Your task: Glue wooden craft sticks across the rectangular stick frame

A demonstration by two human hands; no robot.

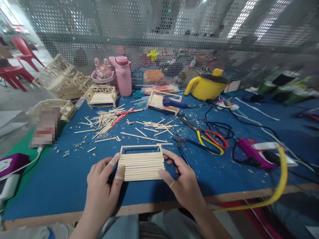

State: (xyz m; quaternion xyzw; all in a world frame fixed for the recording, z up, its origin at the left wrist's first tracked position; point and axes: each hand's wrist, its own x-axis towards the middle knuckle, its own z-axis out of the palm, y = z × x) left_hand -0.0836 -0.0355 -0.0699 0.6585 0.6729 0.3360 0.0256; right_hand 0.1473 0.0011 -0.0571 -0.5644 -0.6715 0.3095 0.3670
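A small frame of pale wooden sticks [141, 167] is held over the blue table near its front edge. Its slats lie side by side, with an open rail at the far side. My left hand [107, 181] grips the left end between thumb and fingers. At the right end, my right hand [183, 176] holds it the same way, thumb on the slats. Pale tape wraps some fingertips. Beyond the frame lie loose sticks [159, 125]. Pliers with blue handles [199, 146] and scissors with red and yellow handles [211, 137] lie to the right.
Finished stick pieces [101, 96] stand at the back left. A blue glue gun [174, 103] rests on another frame at the back. Behind are a pink flask [123, 78] and a yellow pot [211, 87]. Black cables and a purple device [258, 154] lie right; a phone [46, 127] stands left.
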